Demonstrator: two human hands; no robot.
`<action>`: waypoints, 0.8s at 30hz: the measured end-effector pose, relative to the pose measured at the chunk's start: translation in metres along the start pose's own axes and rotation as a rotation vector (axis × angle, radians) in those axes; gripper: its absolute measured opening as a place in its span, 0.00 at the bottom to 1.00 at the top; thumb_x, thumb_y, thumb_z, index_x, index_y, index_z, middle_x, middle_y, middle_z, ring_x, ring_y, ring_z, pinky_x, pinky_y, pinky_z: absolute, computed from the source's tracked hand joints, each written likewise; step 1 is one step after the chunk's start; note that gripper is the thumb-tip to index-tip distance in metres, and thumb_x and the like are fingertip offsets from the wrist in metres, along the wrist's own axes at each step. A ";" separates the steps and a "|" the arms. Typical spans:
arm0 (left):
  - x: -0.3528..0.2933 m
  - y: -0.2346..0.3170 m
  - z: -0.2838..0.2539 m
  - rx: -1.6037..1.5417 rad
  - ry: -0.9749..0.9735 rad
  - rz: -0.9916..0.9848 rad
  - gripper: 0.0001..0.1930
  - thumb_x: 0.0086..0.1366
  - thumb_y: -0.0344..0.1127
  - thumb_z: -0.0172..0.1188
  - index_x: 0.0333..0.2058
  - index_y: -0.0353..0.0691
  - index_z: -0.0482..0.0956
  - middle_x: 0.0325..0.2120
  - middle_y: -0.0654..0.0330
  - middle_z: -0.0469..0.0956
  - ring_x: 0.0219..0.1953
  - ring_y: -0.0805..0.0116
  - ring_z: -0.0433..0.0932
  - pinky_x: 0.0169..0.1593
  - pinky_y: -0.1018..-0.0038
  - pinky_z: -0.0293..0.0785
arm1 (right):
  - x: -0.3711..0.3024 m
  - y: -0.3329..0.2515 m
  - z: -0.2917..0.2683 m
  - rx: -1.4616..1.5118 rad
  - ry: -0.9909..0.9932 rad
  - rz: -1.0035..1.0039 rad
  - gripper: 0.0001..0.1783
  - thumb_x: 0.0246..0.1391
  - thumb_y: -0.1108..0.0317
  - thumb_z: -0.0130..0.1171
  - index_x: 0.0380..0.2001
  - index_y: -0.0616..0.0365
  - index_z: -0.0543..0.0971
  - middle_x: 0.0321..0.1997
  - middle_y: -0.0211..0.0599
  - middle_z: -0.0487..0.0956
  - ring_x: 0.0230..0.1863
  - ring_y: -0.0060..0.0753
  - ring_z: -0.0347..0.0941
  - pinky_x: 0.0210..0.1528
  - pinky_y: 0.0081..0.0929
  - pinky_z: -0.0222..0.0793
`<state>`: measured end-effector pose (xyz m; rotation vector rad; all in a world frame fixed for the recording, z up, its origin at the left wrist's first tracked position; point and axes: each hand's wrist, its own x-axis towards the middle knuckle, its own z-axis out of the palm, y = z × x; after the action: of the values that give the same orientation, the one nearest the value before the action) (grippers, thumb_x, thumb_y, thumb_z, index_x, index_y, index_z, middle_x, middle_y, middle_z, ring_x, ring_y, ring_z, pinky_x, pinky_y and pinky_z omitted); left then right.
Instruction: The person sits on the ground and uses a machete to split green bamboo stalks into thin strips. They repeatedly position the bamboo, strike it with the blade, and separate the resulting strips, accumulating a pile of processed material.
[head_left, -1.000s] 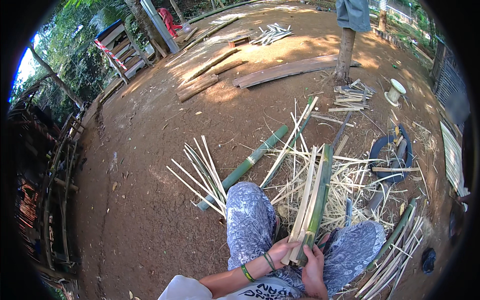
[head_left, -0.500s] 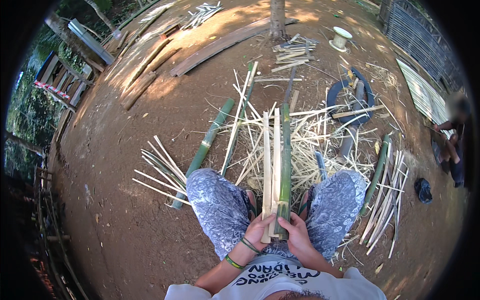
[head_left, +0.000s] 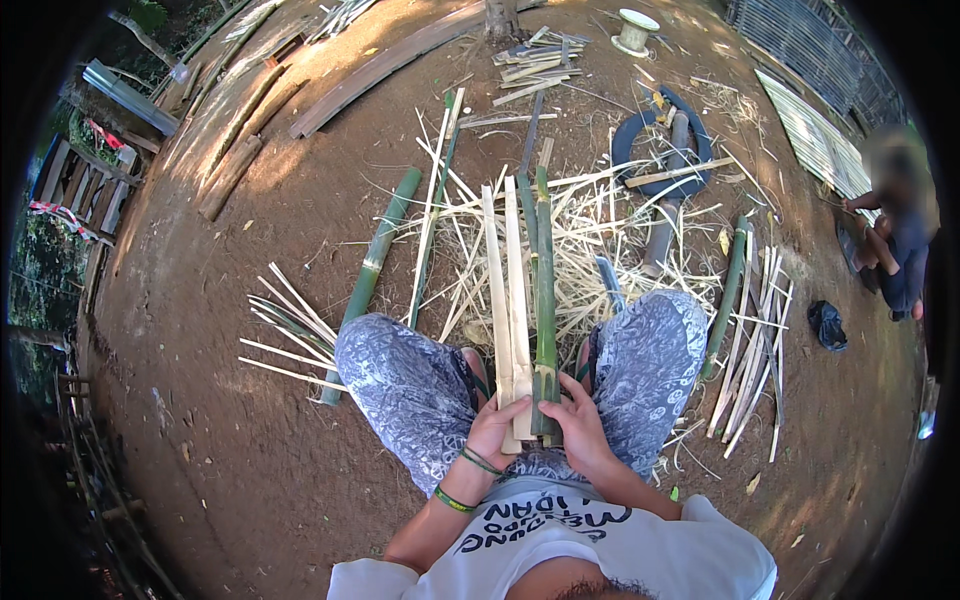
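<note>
My left hand [head_left: 497, 428] is closed around the lower ends of pale split bamboo strips [head_left: 497, 300], which point away from me between my knees. My right hand [head_left: 578, 424] grips the green-skinned bamboo strips [head_left: 545, 310] beside them, its thumb lying on the green skin near the butt end. The strips stand side by side, pale inner faces at the left and green outer faces at the right. Beyond them spreads a tangled pile of bamboo slivers [head_left: 580, 235]. By my right knee lies a bluish flat object [head_left: 608, 278], its kind unclear.
A green bamboo pole [head_left: 378, 248] and a fan of strips [head_left: 295, 320] lie left. At right are another green pole [head_left: 727, 300], thin strips [head_left: 750, 350] and a black bag [head_left: 827, 325]. A black ring [head_left: 624, 140] lies beyond the slivers. A person [head_left: 890, 230] sits far right.
The view has shifted, so the surroundings sit further left and higher. The green pieces, overlapping before, now show as two side by side. Both hands keep their hold.
</note>
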<state>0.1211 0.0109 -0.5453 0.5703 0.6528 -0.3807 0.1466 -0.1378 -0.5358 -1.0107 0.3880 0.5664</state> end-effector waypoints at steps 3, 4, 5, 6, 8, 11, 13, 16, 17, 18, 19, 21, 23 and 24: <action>0.000 -0.001 0.000 0.005 -0.008 0.010 0.22 0.69 0.26 0.55 0.61 0.38 0.68 0.49 0.55 0.78 0.48 0.64 0.80 0.53 0.68 0.77 | -0.002 -0.006 -0.001 -0.009 -0.013 0.031 0.34 0.58 0.80 0.57 0.66 0.67 0.59 0.55 0.47 0.78 0.54 0.32 0.75 0.56 0.26 0.71; 0.000 -0.002 0.001 0.018 -0.002 0.018 0.22 0.69 0.27 0.54 0.61 0.38 0.67 0.49 0.55 0.78 0.48 0.64 0.80 0.53 0.68 0.77 | -0.002 -0.007 0.000 0.009 -0.010 0.038 0.36 0.56 0.80 0.59 0.66 0.67 0.59 0.55 0.47 0.77 0.55 0.32 0.74 0.56 0.26 0.71; -0.001 -0.003 0.001 0.031 0.003 0.025 0.22 0.69 0.27 0.54 0.61 0.38 0.67 0.49 0.55 0.78 0.49 0.64 0.80 0.53 0.68 0.77 | -0.002 -0.005 0.001 -0.044 0.003 0.013 0.37 0.55 0.80 0.60 0.66 0.67 0.58 0.56 0.46 0.76 0.55 0.32 0.74 0.56 0.26 0.71; 0.001 -0.004 -0.001 0.019 -0.007 0.026 0.22 0.70 0.27 0.53 0.62 0.38 0.66 0.50 0.55 0.77 0.49 0.64 0.79 0.54 0.68 0.76 | -0.002 -0.004 0.003 -0.101 0.013 -0.012 0.38 0.54 0.81 0.61 0.67 0.67 0.58 0.56 0.46 0.76 0.55 0.32 0.74 0.57 0.26 0.71; 0.005 -0.008 -0.008 -0.003 -0.029 0.027 0.23 0.70 0.28 0.52 0.63 0.39 0.65 0.51 0.55 0.76 0.50 0.63 0.79 0.55 0.67 0.76 | -0.004 -0.004 0.007 -0.165 0.008 -0.040 0.40 0.53 0.81 0.62 0.67 0.67 0.58 0.56 0.45 0.75 0.55 0.31 0.74 0.57 0.25 0.71; 0.002 -0.006 -0.001 -0.099 -0.008 0.044 0.20 0.69 0.28 0.55 0.59 0.38 0.69 0.47 0.55 0.79 0.46 0.64 0.81 0.50 0.69 0.79 | -0.007 -0.007 0.008 -0.183 -0.033 -0.044 0.39 0.52 0.82 0.62 0.67 0.66 0.59 0.57 0.44 0.73 0.56 0.31 0.73 0.58 0.26 0.70; 0.002 -0.007 -0.005 -0.048 -0.003 0.023 0.23 0.69 0.28 0.53 0.63 0.38 0.65 0.51 0.55 0.76 0.51 0.63 0.78 0.55 0.67 0.75 | -0.006 -0.004 0.003 -0.188 -0.060 -0.031 0.36 0.54 0.81 0.60 0.67 0.66 0.61 0.59 0.44 0.73 0.57 0.31 0.72 0.59 0.28 0.69; 0.000 -0.006 -0.002 -0.029 0.002 0.027 0.26 0.69 0.28 0.52 0.65 0.38 0.62 0.54 0.54 0.75 0.54 0.61 0.76 0.58 0.66 0.73 | -0.005 -0.002 0.002 -0.135 -0.022 -0.025 0.35 0.52 0.84 0.57 0.65 0.66 0.64 0.56 0.43 0.75 0.56 0.30 0.73 0.58 0.26 0.69; 0.000 -0.006 0.000 -0.032 0.004 0.034 0.26 0.69 0.28 0.52 0.65 0.38 0.62 0.54 0.54 0.74 0.54 0.60 0.76 0.58 0.66 0.73 | -0.004 0.000 0.000 -0.123 -0.013 -0.035 0.35 0.51 0.84 0.56 0.65 0.66 0.64 0.56 0.44 0.76 0.55 0.30 0.74 0.57 0.25 0.70; -0.001 -0.006 0.000 -0.032 -0.003 0.032 0.27 0.68 0.27 0.52 0.65 0.38 0.62 0.54 0.53 0.74 0.54 0.60 0.76 0.58 0.66 0.73 | -0.003 0.001 -0.001 -0.111 -0.006 -0.047 0.35 0.51 0.84 0.55 0.65 0.67 0.64 0.55 0.44 0.76 0.53 0.30 0.75 0.55 0.25 0.71; -0.001 -0.005 0.000 -0.032 -0.009 0.031 0.27 0.68 0.27 0.52 0.65 0.38 0.62 0.54 0.53 0.74 0.55 0.59 0.76 0.58 0.65 0.73 | -0.002 0.001 -0.002 -0.099 0.002 -0.059 0.35 0.50 0.85 0.54 0.64 0.67 0.63 0.54 0.45 0.77 0.52 0.29 0.75 0.54 0.24 0.72; -0.002 -0.004 0.000 -0.025 -0.020 0.033 0.27 0.67 0.26 0.53 0.65 0.38 0.61 0.54 0.52 0.74 0.54 0.59 0.76 0.58 0.65 0.74 | -0.007 -0.004 -0.002 -0.093 0.039 -0.021 0.33 0.50 0.84 0.54 0.62 0.66 0.65 0.52 0.42 0.78 0.51 0.28 0.75 0.53 0.23 0.71; -0.002 -0.003 0.000 -0.011 -0.031 0.039 0.28 0.67 0.25 0.53 0.65 0.37 0.62 0.54 0.52 0.75 0.54 0.59 0.77 0.57 0.64 0.74 | -0.008 -0.006 -0.003 -0.109 0.060 0.016 0.30 0.51 0.82 0.55 0.60 0.65 0.67 0.50 0.39 0.78 0.49 0.27 0.75 0.51 0.23 0.71; -0.002 -0.003 0.001 -0.006 -0.032 0.043 0.28 0.66 0.24 0.53 0.65 0.37 0.62 0.53 0.52 0.75 0.53 0.59 0.77 0.57 0.64 0.74 | -0.007 -0.006 -0.005 -0.129 0.066 0.035 0.29 0.51 0.81 0.56 0.59 0.64 0.67 0.50 0.39 0.78 0.48 0.26 0.76 0.50 0.23 0.72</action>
<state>0.1184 0.0080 -0.5447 0.5705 0.6099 -0.3466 0.1443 -0.1467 -0.5304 -1.1506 0.4324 0.5968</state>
